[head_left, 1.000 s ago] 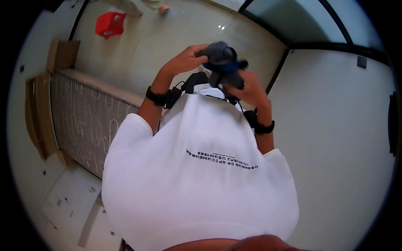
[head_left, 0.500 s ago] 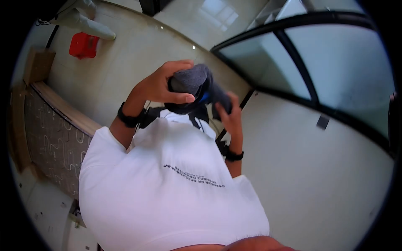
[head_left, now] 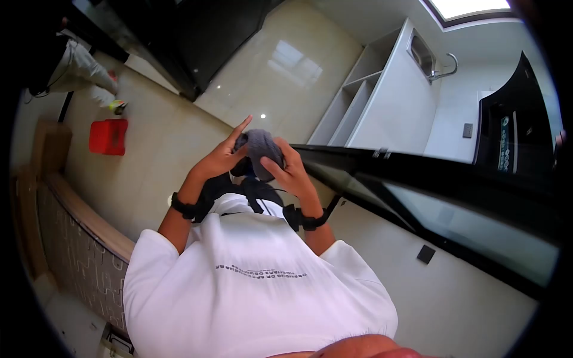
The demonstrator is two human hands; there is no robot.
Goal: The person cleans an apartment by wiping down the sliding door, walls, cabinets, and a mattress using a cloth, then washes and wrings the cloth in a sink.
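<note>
A soft grey cloth bundle (head_left: 261, 152) is between my two hands, in front of the white shirt. My left hand (head_left: 219, 158) holds its left side, with the thumb against the cloth and the index finger stretched outward. From the right, my right hand (head_left: 293, 173) grips the bundle, its thumb pressed over the front and its fingers curled behind. Dark material shows beneath the grey cloth, partly hidden by the hands. Black bands are on both wrists.
A red stool (head_left: 108, 137) stands on the tiled floor at left, near a person's light trousers (head_left: 89, 67). A patterned mattress (head_left: 89, 256) lies at lower left. At right are a black-framed glass door (head_left: 453, 218), a counter (head_left: 391, 110) and a sink (head_left: 422, 55).
The view has swung toward the right, bringing the counter and sink into sight. My hands have drawn closer together around the cloth, and my left index finger has stretched out.
</note>
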